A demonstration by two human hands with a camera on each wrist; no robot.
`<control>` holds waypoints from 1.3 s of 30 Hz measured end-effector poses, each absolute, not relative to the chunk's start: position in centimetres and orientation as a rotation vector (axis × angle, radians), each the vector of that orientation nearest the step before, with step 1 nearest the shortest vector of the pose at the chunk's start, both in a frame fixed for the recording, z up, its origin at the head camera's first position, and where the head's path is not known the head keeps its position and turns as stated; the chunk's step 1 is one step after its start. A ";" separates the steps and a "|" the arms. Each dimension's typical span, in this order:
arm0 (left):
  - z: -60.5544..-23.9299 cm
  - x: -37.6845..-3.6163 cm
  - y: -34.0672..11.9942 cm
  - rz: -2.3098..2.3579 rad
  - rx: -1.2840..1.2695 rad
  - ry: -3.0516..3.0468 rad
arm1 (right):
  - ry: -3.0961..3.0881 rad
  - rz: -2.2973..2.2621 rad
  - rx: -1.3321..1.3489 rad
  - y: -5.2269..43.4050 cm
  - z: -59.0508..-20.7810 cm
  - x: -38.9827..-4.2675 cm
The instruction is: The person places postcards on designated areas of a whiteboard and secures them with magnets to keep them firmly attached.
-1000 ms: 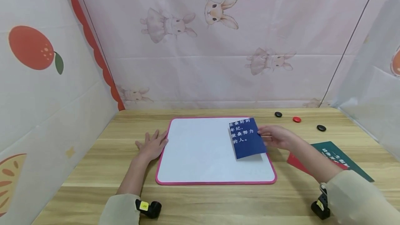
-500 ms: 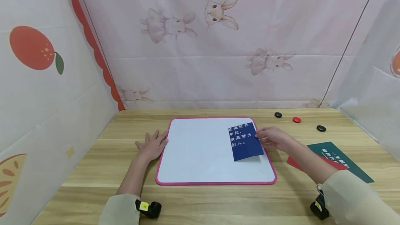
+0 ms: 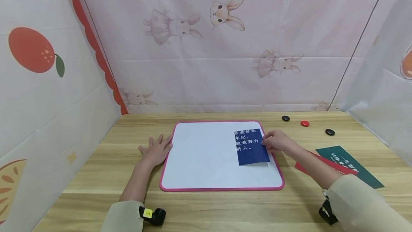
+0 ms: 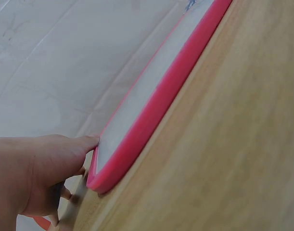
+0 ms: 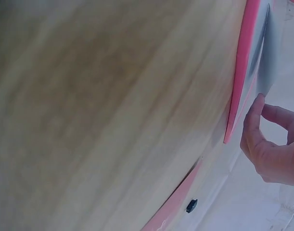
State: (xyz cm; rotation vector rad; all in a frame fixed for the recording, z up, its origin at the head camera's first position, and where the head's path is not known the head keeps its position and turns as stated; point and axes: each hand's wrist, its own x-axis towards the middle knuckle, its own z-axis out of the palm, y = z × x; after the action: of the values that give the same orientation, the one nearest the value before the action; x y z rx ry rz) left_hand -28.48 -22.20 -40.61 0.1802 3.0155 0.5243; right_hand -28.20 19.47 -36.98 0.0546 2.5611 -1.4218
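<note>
A small whiteboard (image 3: 206,156) with a pink frame lies flat on the wooden table. My left hand (image 3: 157,152) rests spread on the table at the board's left edge, its thumb on the pink rim in the left wrist view. My right hand (image 3: 277,141) pinches the right edge of a dark blue card (image 3: 252,155) with white Chinese writing. The card lies over the right part of the board, its near edge slightly raised above the white surface. In the right wrist view, thumb and forefinger meet at the edge of the card (image 5: 269,67).
Right of the board, a red card (image 3: 334,165) overlaps a green card (image 3: 360,171) with white writing, partly behind my right forearm. Farther back lie two black round pieces (image 3: 285,118) and a red one (image 3: 304,123). Printed cloth walls (image 3: 206,81) surround the table.
My right hand has brought the blue card down closer to the board and slightly left, turning it a little straighter. The left hand has stayed in place.
</note>
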 end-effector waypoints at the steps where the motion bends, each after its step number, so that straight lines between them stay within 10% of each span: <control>1: -40.6 -28.4 -22.2 0.527 0.178 3.014 | 2.569 -1.413 0.047 19.4 -37.0 -28.3; 39: -40.7 -28.5 -22.2 0.547 0.162 3.009 | 2.712 -1.101 -0.007 19.2 -37.3 -29.2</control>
State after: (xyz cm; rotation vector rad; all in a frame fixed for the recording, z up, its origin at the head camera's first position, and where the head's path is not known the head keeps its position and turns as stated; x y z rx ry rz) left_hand -28.53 -22.15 -40.70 0.1618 3.0093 0.5468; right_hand -29.18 19.15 -37.32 -0.0067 2.7116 -1.1009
